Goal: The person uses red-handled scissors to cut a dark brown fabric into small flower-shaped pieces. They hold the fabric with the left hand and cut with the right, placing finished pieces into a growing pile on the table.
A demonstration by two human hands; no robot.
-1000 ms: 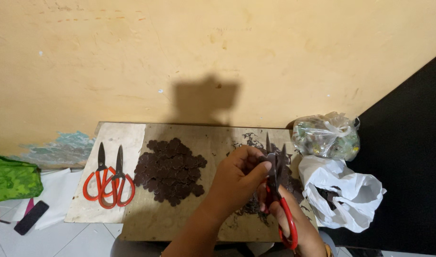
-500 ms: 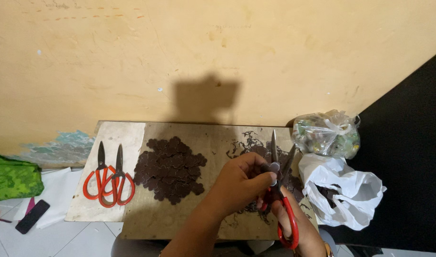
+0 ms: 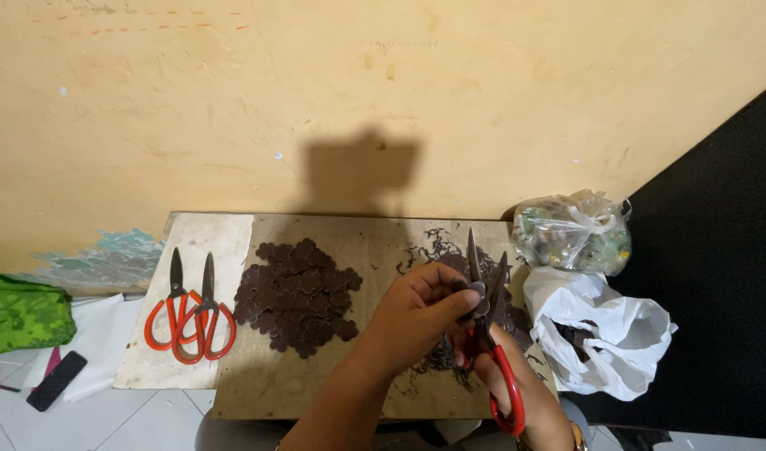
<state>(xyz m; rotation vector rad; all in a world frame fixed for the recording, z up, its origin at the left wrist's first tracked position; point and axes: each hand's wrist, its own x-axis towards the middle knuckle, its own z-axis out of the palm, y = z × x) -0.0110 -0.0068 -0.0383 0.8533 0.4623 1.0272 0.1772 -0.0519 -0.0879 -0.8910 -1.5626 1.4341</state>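
Observation:
My left hand (image 3: 416, 313) pinches a small dark brown piece (image 3: 476, 292) between thumb and fingers, right at the blades. My right hand (image 3: 517, 392) grips red-handled scissors (image 3: 492, 334) with the blades open and pointing up around that piece. Under both hands lie dark offcuts and shavings (image 3: 437, 246) on a low wooden board (image 3: 375, 242). A pile of several dark brown cut shapes (image 3: 295, 296) lies on the board to the left of my hands.
Two more red-handled scissors (image 3: 189, 313) lie at the board's left end. A clear bag of mixed bits (image 3: 571, 232) and a white plastic bag (image 3: 600, 334) sit at the right. A green bag (image 3: 20, 317) and a black flat object (image 3: 57, 380) lie on the tiled floor at left.
My hands and the scissors have shifted slightly right and up, and the blades have opened around the dark piece.

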